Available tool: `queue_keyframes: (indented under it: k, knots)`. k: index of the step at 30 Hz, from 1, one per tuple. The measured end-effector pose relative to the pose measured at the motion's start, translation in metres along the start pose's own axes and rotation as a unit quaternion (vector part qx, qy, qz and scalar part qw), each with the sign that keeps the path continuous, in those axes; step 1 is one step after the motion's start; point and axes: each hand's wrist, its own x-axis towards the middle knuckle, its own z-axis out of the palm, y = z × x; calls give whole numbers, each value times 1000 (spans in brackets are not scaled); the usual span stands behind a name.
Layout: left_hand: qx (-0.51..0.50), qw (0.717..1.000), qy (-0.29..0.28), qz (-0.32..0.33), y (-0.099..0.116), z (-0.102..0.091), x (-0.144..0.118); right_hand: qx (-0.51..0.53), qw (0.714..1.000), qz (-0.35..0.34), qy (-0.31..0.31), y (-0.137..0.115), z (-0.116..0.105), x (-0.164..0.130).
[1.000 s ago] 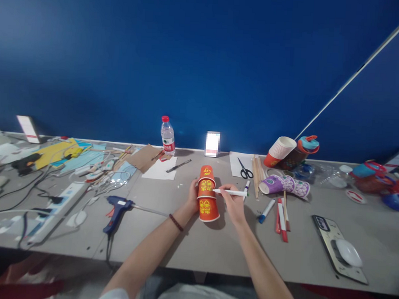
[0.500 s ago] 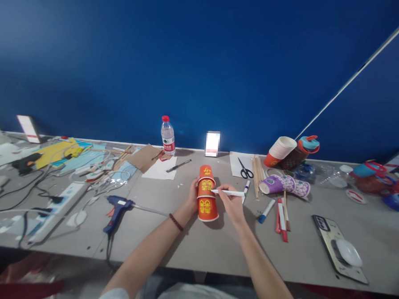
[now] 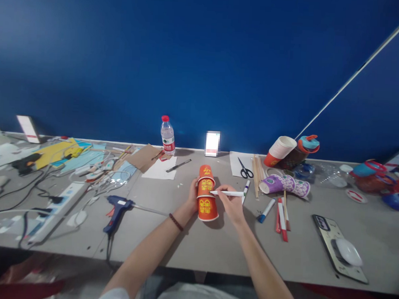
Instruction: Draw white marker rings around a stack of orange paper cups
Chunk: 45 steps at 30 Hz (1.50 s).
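Three stacked orange cups (image 3: 206, 195) stand mid-desk (image 3: 194, 249), bare surface toward the near edge; left hand (image 3: 193, 197) grips them, right hand (image 3: 232, 204) closed on a white marker (image 3: 227, 193), tip touching.

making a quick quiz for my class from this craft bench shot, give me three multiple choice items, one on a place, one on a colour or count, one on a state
1. Where does the blue glue gun lie?
A. left of the orange cups
B. right of the scissors
C. on the white paper

2. What colour is the water bottle cap?
A. green
B. red
C. white

3. What is the right hand doing?
A. resting flat on the table
B. gripping the scissors
C. holding a white marker to the cups

Answers: 1 A, it lies left of the stacked orange cups that the left hand steadies. 2 B, the cap is red. 3 C, the white marker tip meets the cup wall.
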Motion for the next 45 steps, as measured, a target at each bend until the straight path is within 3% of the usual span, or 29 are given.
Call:
queue_keyframes:
  k: [29,35,45]
  knots:
    - [8,1000,10,-6,1,2,-1,-15,1000,16,21,2,-3,2]
    - [12,1000,-20,2,0,-2,1,-11,999,12,27,0,-4,2]
    - [5,1000,-17,3,-2,-4,3,5,1000,-1,-5,4,-3,0]
